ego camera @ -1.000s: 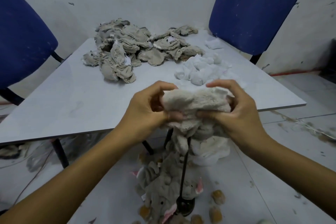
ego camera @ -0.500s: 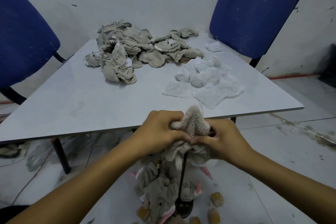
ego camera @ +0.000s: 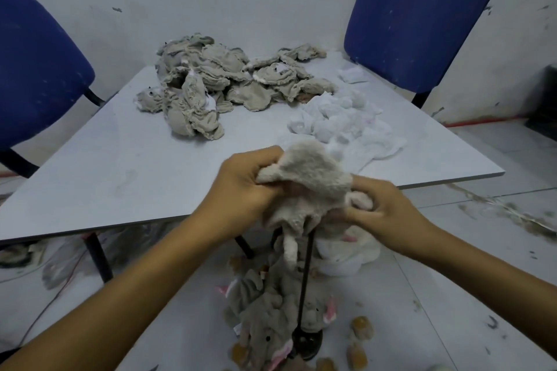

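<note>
**Plush skin gripped over the rod: a seam or the stand may give**

Both hands hold one beige plush skin [ego camera: 307, 178] in the air, just in front of the near edge of the table [ego camera: 120, 178]. The left hand [ego camera: 241, 187] has its fingers [ego camera: 262, 190] curled tight into the skin's left flap, bunching the cloth against the palm. The right hand [ego camera: 388, 214] pinches a small stub on the skin's right side between thumb and curled fingers. The bulk of the skin humps up between the two grips, and one limp limb hangs straight down below them.

Directly under the fingers a thin black rod [ego camera: 306, 274] rises from a small round base [ego camera: 307, 340] on the floor; its tip is hidden in the cloth. Finished grey toys [ego camera: 265, 304] are heaped against the base. Beyond the fingertips lie a pile of grey skins [ego camera: 211, 90] and, to their right, white fabric pieces [ego camera: 340, 123].

Likely risks from here:

- Pulling hard with the tip off-centre could burst a seam
- A sideways tug might tip the rod, since the base looks small
- The right pinch holds very little cloth and could slip
- The hanging limb may snag on the rod
</note>
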Demonstrator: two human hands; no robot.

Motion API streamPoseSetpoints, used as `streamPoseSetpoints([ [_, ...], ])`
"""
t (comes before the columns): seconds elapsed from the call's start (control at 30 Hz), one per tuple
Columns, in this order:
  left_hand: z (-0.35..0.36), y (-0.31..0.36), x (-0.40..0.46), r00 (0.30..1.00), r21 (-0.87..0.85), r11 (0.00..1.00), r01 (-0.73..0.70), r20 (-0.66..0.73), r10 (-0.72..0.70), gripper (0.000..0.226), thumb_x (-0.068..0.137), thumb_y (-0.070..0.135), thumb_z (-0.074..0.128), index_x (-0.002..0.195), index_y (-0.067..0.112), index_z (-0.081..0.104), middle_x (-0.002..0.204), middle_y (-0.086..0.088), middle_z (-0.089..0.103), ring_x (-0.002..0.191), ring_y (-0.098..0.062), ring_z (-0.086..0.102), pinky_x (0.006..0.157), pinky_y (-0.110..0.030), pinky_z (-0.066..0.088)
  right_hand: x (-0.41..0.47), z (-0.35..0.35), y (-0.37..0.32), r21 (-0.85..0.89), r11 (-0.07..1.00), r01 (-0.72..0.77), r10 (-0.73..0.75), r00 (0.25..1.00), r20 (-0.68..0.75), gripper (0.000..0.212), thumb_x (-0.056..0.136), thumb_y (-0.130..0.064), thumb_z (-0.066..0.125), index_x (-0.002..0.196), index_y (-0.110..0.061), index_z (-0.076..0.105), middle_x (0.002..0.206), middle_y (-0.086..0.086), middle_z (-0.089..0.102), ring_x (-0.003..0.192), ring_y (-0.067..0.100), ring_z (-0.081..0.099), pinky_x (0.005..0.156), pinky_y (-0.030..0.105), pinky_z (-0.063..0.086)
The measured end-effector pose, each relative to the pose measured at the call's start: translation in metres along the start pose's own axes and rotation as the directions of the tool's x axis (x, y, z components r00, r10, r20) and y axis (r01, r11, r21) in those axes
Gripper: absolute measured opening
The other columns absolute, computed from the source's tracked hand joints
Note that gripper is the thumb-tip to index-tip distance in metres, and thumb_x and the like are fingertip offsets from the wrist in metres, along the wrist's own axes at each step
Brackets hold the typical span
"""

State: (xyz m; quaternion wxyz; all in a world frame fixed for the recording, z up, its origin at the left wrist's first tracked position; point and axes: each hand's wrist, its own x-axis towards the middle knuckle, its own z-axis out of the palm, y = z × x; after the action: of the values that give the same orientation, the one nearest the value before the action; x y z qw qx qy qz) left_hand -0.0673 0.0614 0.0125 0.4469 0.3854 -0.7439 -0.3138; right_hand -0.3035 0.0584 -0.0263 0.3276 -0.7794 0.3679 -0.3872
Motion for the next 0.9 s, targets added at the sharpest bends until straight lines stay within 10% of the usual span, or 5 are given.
streamPoseSetpoints([
  [0.17, -0.003, -0.013, -0.012, 0.916, 0.449, 0.880, 0.155, 0.268, -0.298, 0.034, 0.073, 0.016, 0.085, 0.104, 0.027, 0.074, 0.099, 0.010, 0.071, 0.102, -0.010, 0.064, 0.083, -0.023, 0.052, 0.005, 0.000, -0.010, -0.039, 0.997, 0.066, -0.068, 0.997, -0.048, 0.026, 0.076, -0.031, 0.079, 0.100, -0.026, 0.069, 0.096, -0.017, 0.069, 0.092, 0.003, 0.065, 0.081, 0.019, 0.046],
  [0.33, -0.008, 0.008, -0.004, 0.987, -0.167, 0.981, 0.098, 0.144, -0.074, 0.034, 0.071, 0.024, 0.083, 0.103, 0.030, 0.073, 0.100, 0.009, 0.076, 0.094, -0.007, 0.071, 0.079, -0.023, 0.056, 0.008, 0.000, -0.014, -0.034, 0.994, 0.100, -0.103, 0.990, -0.097, 0.026, 0.078, -0.032, 0.080, 0.100, -0.022, 0.072, 0.095, -0.014, 0.068, 0.091, 0.007, 0.065, 0.080, 0.018, 0.045],
  [0.57, 0.016, -0.013, -0.011, 0.959, 0.322, 0.945, 0.061, 0.243, -0.145, 0.023, 0.071, 0.009, 0.078, 0.064, 0.018, 0.059, 0.067, 0.007, 0.066, 0.070, -0.006, 0.062, 0.062, -0.026, 0.044, -0.001, 0.014, 0.000, -0.251, 0.963, 0.101, -0.096, 0.995, 0.032, 0.017, 0.080, -0.030, 0.079, 0.082, -0.013, 0.076, 0.077, -0.002, 0.063, 0.072, 0.013, 0.061, 0.064, 0.033, 0.048],
  [0.77, 0.005, -0.014, -0.010, 0.970, 0.134, 0.990, 0.040, 0.235, -0.071, 0.030, 0.073, 0.017, 0.081, 0.062, 0.011, 0.053, 0.061, 0.010, 0.053, 0.060, -0.004, 0.047, 0.057, -0.026, 0.036, 0.000, 0.000, -0.011, -0.214, 0.969, 0.120, -0.118, 0.993, 0.023, 0.018, 0.075, -0.035, 0.079, 0.087, -0.022, 0.076, 0.081, -0.009, 0.067, 0.075, 0.005, 0.063, 0.066, 0.027, 0.049],
  [0.9, -0.007, 0.017, 0.013, 0.997, -0.109, 0.994, -0.033, -0.077, 0.024, 0.014, 0.074, 0.018, 0.078, 0.065, 0.014, 0.068, 0.065, 0.007, 0.062, 0.059, -0.001, 0.056, 0.057, -0.016, 0.047, 0.022, -0.022, -0.043, -0.007, 0.994, 0.112, -0.111, 0.971, -0.211, 0.028, 0.078, -0.036, 0.081, 0.103, -0.036, 0.070, 0.095, -0.015, 0.071, 0.088, 0.003, 0.068, 0.073, 0.016, 0.054],
])
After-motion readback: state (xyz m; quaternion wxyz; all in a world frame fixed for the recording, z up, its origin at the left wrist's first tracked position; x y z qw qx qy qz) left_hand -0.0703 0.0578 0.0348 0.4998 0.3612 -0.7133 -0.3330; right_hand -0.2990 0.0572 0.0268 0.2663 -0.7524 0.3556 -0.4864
